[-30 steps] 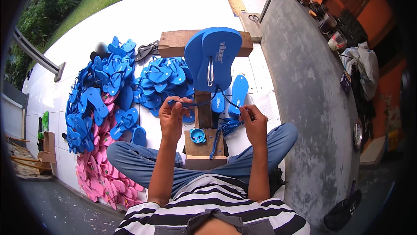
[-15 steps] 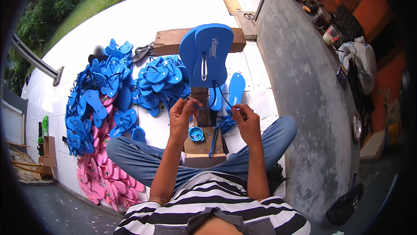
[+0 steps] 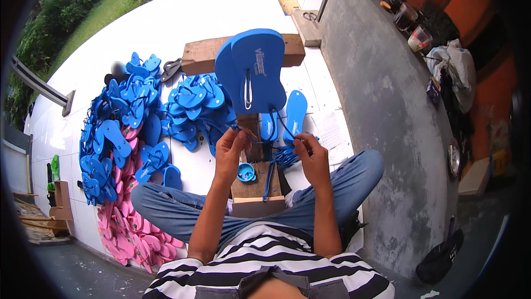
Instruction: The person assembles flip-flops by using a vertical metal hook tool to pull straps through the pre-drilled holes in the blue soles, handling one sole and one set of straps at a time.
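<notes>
Two blue flip-flop soles (image 3: 258, 67) stand upright, one behind the other, against a wooden stand (image 3: 207, 54) in front of me. A dark blue flip-flop strap (image 3: 283, 124) hangs from the lower end of the front sole and runs to my right hand (image 3: 312, 158), whose thumb and fingers pinch it. My left hand (image 3: 228, 150) is closed at the fingertips on a dark blue bit of strap, left of the stand's post; its detail is small and blurred. A white loop (image 3: 248, 90) shows on the front sole. Below the hands sits a small blue cup (image 3: 246, 172) with tiny pieces inside.
Blue flip-flops (image 3: 113, 133) and pink ones (image 3: 130, 232) lie heaped at left. Beside the post are a loose blue sole (image 3: 296, 112), a bundle of blue straps (image 3: 286, 157) and a paper sheet (image 3: 332, 131). My crossed legs flank the wooden base; a grey ledge (image 3: 381, 105) runs along the right.
The view has shifted slightly, moving the stand and soles a little left in the picture. Both hands keep their closed grips, with only small finger movement.
</notes>
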The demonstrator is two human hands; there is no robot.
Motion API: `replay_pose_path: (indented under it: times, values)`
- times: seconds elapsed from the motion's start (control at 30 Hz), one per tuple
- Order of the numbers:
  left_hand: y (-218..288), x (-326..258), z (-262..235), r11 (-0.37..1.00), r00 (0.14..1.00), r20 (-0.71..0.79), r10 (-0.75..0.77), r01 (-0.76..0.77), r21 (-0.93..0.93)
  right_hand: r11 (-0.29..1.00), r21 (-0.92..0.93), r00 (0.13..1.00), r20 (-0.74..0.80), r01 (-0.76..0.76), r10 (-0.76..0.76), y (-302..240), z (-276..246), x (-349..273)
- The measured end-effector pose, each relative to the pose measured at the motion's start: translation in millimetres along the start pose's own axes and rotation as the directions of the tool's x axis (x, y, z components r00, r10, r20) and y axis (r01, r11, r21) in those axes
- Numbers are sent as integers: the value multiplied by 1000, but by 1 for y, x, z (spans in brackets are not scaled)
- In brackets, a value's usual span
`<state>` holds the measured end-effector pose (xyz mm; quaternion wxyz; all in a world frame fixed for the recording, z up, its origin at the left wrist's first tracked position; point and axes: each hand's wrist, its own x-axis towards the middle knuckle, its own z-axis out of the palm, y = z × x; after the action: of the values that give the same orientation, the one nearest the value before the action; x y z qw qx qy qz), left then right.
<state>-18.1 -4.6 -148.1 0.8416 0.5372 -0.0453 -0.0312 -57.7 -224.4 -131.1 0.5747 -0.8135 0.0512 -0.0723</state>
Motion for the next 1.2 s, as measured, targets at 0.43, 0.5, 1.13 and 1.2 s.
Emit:
replay_pose_path:
  times: [0.43,0.5,1.13,1.2]
  values:
    - [16,-8,-22,998,998,-68,3,1,61,998,-33,995,87,52,-49,-6,7,6]
    - [26,-8,-16,996,1000,-19,0,1,84,996,-68,993,104,63,-55,-14,0,5]
    - [26,19,-7,998,968,248,-44,29,63,974,-192,989,113,120,-100,-5,-15,27]
    - [25,19,-4,998,972,230,-55,48,38,972,-190,987,97,141,-125,2,-10,23]
